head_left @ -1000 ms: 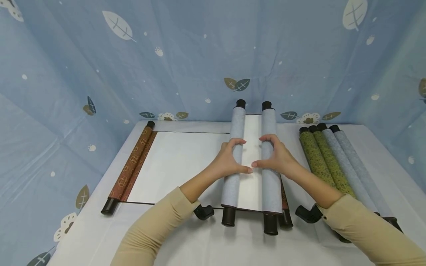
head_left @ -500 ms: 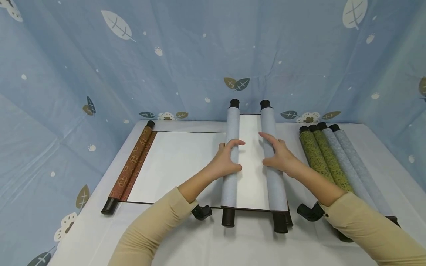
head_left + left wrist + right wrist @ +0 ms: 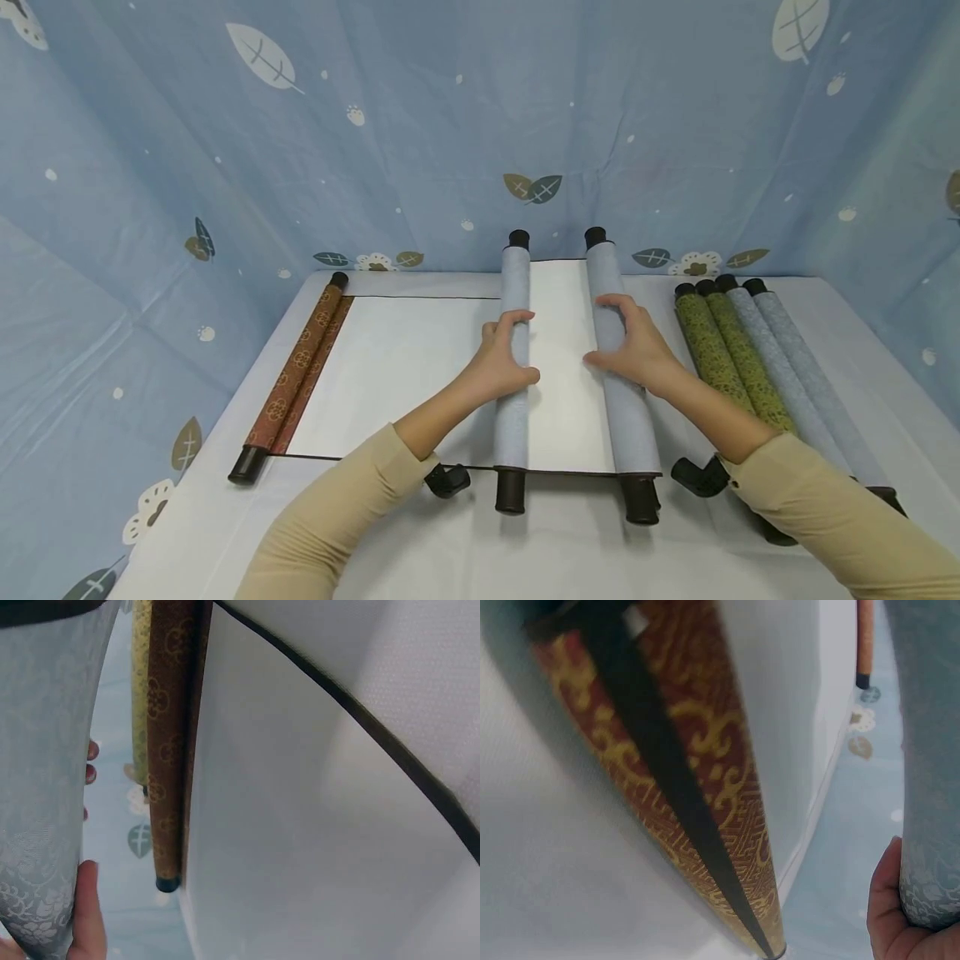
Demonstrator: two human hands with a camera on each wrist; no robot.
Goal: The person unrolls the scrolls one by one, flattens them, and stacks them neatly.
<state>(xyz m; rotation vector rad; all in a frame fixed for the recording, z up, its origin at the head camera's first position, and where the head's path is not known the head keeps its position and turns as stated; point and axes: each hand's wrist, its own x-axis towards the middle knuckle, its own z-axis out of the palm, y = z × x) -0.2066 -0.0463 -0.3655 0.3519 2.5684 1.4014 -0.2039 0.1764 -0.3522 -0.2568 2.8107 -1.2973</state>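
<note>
A pale blue hanging scroll is held partly unrolled, with white paper showing between its two rolls. My left hand grips the left roll, thumb and index finger round its inner side. Around the right roll curls my right hand, thumb below and fingers above. In both wrist views the blue roll stands off the table. Under it lies an open reddish-brown scroll with a white sheet. Its right roll shows in the right wrist view but is mostly hidden in the head view.
To the right, two green rolls and two pale blue rolls lie side by side on the white-covered table. A blue leaf-patterned cloth hangs behind and at the sides. Each wrist carries a black camera.
The two blue rolls have moved apart, the left one leftward and the right one rightward. The strip of white paper between them is wider.
</note>
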